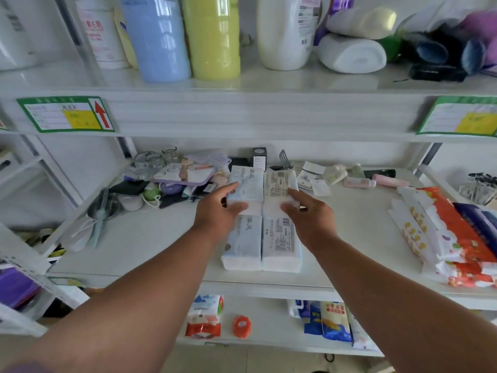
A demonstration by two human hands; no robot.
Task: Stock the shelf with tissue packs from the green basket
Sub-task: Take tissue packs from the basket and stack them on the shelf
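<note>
From the head camera I look down at a white middle shelf (pixel 150 238) with four tissue packs laid in a two-by-two block near its middle. My left hand (pixel 219 211) rests on the back left pack (pixel 248 184), its fingers fairly straight along the near end and side of the pack, thumb on the front edge. My right hand (pixel 306 211) lies on the back right pack (pixel 279 184), the one with the printed barcode label, fingers straight and pressing along its right edge. Neither hand is curled round anything; both are flat against the packs. The front left pack (pixel 243 243) and the front right pack (pixel 281 246) sit just behind the shelf's front edge, touching each other and the back pair. The green basket is out of view.

To the left on the same shelf are a hairbrush (pixel 103 203) and a heap of small items. At the right end lies a red and white wrapped bundle (pixel 457 238). On the shelf above stand a blue bottle (pixel 158 36) and a yellow-green bottle (pixel 215 36) side by side
</note>
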